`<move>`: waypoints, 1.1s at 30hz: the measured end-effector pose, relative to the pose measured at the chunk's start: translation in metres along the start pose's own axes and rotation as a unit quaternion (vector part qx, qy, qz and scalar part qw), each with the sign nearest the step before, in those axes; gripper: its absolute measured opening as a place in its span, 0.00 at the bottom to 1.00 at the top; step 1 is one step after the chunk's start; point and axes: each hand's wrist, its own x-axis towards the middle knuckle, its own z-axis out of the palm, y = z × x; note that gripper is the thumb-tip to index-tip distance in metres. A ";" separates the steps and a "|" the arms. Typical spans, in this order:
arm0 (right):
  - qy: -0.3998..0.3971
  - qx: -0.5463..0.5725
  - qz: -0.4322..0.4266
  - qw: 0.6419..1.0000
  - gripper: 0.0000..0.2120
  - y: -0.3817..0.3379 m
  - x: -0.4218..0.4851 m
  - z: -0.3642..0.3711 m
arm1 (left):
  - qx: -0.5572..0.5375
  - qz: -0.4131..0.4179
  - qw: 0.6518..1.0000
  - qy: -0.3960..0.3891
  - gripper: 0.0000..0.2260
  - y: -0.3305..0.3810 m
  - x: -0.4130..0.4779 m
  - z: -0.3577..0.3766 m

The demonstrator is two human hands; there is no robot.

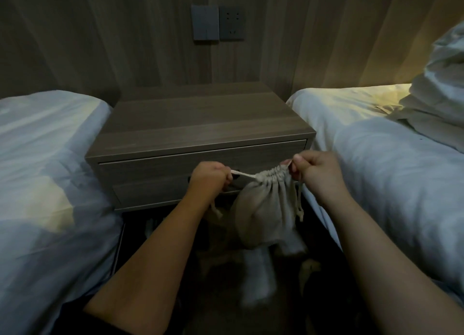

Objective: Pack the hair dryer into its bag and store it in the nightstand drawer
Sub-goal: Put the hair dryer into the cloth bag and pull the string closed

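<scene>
A beige drawstring bag hangs in the air in front of the nightstand, its mouth gathered tight and its body bulging. The hair dryer is hidden; I cannot tell whether it is inside. My left hand grips the drawstring pulled out to the left of the bag's mouth. My right hand pinches the cord at the right side of the gathered mouth. Loose cord ends dangle on both sides. The nightstand drawer is pushed in behind the hands.
A bed with white bedding lies on the left and another bed on the right, with a heap of pillows on it. A wall switch and socket sit above the nightstand. The floor below is dark with something white on it.
</scene>
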 end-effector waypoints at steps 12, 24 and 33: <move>0.042 0.066 -0.023 0.997 0.18 -0.037 -0.012 -0.010 | 0.034 0.151 0.979 -0.128 0.10 0.001 -0.050 0.050; -0.012 0.047 0.019 0.999 0.16 -0.013 0.000 -0.015 | -0.104 0.209 0.972 0.007 0.09 0.016 -0.037 0.028; -0.439 0.057 0.089 0.892 0.27 0.010 -0.015 0.005 | -0.313 0.003 0.950 -0.003 0.07 0.023 -0.036 0.011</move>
